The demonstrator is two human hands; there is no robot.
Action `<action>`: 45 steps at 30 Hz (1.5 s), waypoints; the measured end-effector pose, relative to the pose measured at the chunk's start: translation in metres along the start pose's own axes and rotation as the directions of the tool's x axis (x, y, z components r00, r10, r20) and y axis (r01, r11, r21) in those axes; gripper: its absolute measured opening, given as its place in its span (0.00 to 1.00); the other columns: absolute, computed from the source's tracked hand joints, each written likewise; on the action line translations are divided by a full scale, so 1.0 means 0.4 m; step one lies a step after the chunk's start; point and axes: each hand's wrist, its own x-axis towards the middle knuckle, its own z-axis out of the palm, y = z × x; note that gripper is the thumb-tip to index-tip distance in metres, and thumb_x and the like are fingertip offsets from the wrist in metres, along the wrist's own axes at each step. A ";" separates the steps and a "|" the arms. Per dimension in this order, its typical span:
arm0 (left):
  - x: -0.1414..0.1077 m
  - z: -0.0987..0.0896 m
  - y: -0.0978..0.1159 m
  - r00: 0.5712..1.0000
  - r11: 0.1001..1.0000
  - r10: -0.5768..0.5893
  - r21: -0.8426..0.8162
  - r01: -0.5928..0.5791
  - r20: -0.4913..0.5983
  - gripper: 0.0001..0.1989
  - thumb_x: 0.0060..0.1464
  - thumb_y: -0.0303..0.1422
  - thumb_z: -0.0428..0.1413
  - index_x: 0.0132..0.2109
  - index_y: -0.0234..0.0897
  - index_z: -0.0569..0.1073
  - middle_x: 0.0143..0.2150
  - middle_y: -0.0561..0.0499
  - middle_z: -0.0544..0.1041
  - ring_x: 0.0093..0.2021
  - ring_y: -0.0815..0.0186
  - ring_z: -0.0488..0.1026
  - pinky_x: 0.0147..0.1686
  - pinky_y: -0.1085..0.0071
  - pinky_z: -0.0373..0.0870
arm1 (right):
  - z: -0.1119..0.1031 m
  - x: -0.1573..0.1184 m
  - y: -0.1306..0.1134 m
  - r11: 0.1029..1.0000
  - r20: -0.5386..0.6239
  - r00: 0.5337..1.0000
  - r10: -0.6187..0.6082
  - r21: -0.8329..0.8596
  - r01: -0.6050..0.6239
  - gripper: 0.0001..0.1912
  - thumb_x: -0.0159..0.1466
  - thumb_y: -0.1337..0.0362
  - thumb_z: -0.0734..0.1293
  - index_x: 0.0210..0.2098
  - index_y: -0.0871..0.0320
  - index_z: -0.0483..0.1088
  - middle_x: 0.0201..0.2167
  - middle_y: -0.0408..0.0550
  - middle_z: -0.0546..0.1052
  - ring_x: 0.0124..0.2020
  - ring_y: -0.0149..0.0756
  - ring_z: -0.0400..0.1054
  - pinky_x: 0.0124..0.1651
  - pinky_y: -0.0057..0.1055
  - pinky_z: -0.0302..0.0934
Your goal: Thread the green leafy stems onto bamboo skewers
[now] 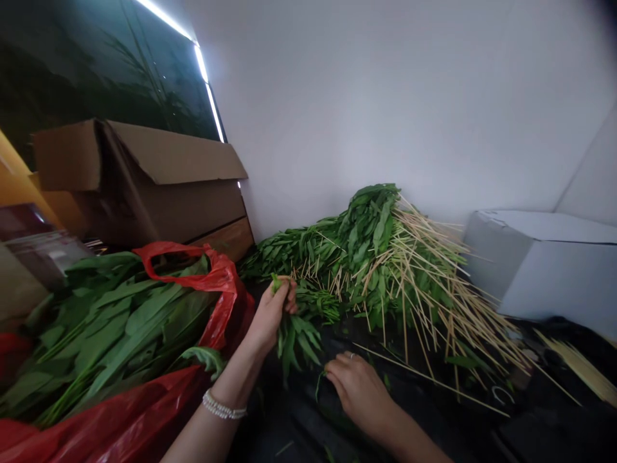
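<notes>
My left hand (pixel 279 301) is closed around a small bunch of green leaves (pixel 297 341). The stem ends poke out above the fist and the leaf blades hang below it. Lower and to the right, my right hand (pixel 354 386) has its fingertips pinched together, with a thin green strip of leaf or stem (pixel 318 386) dangling from them. Just beyond both hands lies a large heap of leafy bunches (pixel 369 225) with many thin wooden sticks (pixel 434 289) jutting out to the right.
A red plastic bag (pixel 224 302) full of long green leaves (pixel 125 315) stands at the left, near my left forearm. Behind it is a cardboard box (pixel 178 206). A white box (pixel 544 263) sits at the right, with more sticks (pixel 583 366) in front. Black sheeting (pixel 289 418) lies underneath.
</notes>
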 end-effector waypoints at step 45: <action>0.120 0.019 0.006 0.810 -0.105 -0.263 0.819 -0.564 0.524 0.38 0.44 0.32 0.56 0.64 0.43 0.55 0.48 0.44 0.76 0.47 0.53 0.74 0.43 0.64 0.70 | -0.001 0.002 -0.002 0.999 0.012 1.000 0.028 -0.041 -0.027 0.11 0.65 0.71 0.59 0.32 0.55 0.71 0.34 0.44 0.74 0.39 0.34 0.67 0.43 0.28 0.54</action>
